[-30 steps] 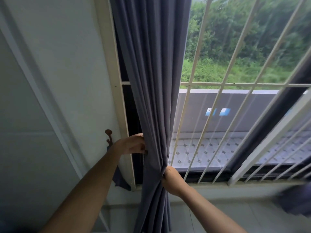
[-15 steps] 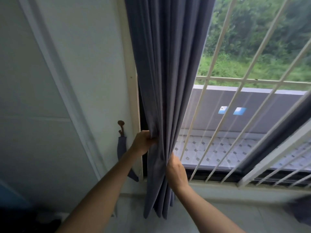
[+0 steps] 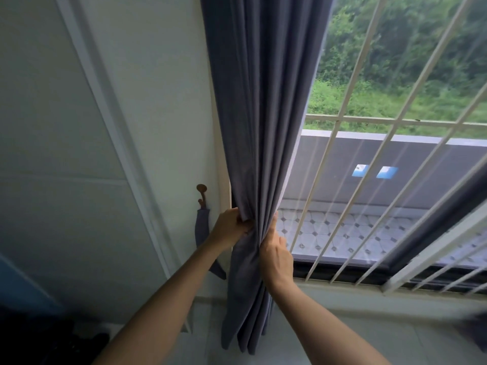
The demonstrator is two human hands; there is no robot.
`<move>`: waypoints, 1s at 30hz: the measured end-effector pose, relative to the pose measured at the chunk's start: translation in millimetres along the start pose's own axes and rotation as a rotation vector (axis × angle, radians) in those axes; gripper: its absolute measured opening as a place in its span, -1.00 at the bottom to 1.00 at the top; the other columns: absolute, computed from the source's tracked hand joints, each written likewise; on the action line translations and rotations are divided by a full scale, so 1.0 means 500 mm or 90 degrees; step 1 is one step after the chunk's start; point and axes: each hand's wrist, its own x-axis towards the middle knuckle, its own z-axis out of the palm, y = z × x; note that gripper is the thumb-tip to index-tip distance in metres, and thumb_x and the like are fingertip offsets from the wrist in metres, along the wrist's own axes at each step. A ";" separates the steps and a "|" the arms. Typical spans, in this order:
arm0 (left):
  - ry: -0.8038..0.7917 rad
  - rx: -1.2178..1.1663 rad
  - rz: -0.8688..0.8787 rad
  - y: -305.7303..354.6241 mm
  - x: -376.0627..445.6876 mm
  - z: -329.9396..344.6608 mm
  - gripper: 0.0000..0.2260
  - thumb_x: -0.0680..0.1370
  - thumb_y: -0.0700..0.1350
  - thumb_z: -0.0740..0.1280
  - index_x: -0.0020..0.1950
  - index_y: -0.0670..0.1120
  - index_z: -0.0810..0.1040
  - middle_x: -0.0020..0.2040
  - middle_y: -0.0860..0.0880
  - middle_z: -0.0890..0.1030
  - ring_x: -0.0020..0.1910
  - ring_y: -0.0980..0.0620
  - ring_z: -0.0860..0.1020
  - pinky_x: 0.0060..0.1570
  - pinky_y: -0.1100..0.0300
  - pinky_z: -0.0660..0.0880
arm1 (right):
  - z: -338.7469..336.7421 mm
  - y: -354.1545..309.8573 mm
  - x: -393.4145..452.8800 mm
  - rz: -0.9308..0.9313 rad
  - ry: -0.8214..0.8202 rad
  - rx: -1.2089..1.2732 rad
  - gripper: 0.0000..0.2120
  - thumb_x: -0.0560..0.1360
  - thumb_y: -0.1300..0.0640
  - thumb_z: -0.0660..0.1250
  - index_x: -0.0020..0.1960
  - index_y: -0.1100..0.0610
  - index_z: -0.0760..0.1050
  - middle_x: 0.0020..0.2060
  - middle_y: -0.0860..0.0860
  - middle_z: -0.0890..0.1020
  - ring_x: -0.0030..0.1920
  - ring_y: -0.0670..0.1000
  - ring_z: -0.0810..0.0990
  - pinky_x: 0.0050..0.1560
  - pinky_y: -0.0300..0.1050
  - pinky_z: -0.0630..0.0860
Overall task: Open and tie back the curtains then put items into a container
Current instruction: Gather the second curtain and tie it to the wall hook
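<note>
Grey curtain (image 3: 261,122) hangs bunched down the middle of the frame. Left hand (image 3: 229,227) grips its left edge, right hand (image 3: 275,255) squeezes the folds from the right. Tieback strap (image 3: 201,227) dangles from a wall hook (image 3: 201,192) center-left.

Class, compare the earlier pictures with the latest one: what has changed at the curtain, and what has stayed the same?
The right hand has slid up the curtain to level with the left hand, squeezing the folds into a tighter bundle. Both hands kept their grip. The tieback strap still hangs unused from the wall hook.
</note>
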 end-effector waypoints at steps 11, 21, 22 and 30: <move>-0.073 -0.074 -0.064 0.002 -0.010 -0.012 -0.84 0.54 -0.12 0.34 -0.20 -0.16 0.54 -0.28 -0.07 0.57 -0.29 0.01 0.53 -0.27 0.34 0.43 | -0.007 0.000 -0.012 0.007 -0.055 -0.003 -0.31 0.53 0.41 0.16 0.56 0.20 -0.07 -0.11 0.16 0.51 -0.09 0.16 0.47 -0.18 0.01 0.51; 0.108 -0.006 0.023 -0.006 -0.017 0.039 -0.78 0.56 -0.11 0.30 -0.10 -0.27 0.59 -0.16 -0.15 0.66 -0.20 -0.01 0.59 -0.20 0.44 0.45 | 0.034 0.002 -0.023 -0.003 -0.036 -0.103 -0.09 0.51 0.28 0.30 0.53 0.21 -0.35 -0.22 0.10 0.49 -0.33 0.05 0.44 -0.42 -0.08 0.47; 0.108 -0.008 0.023 -0.002 -0.019 0.040 -0.79 0.57 -0.12 0.29 -0.09 -0.25 0.59 -0.15 -0.12 0.65 -0.20 0.02 0.58 -0.17 0.41 0.49 | 0.036 0.003 -0.021 0.003 -0.042 -0.116 -0.10 0.52 0.27 0.28 0.52 0.21 -0.37 -0.22 0.09 0.49 -0.34 0.04 0.40 -0.43 -0.10 0.43; -0.091 -0.087 0.088 0.000 -0.041 0.008 -0.81 0.51 -0.27 0.32 0.10 -0.11 0.54 -0.08 -0.01 0.64 -0.06 0.08 0.60 0.02 0.35 0.48 | 0.024 0.005 -0.009 0.040 -0.083 -0.153 -0.12 0.57 0.30 0.17 0.45 0.20 -0.54 -0.15 0.07 0.38 -0.36 0.05 0.45 -0.41 -0.08 0.43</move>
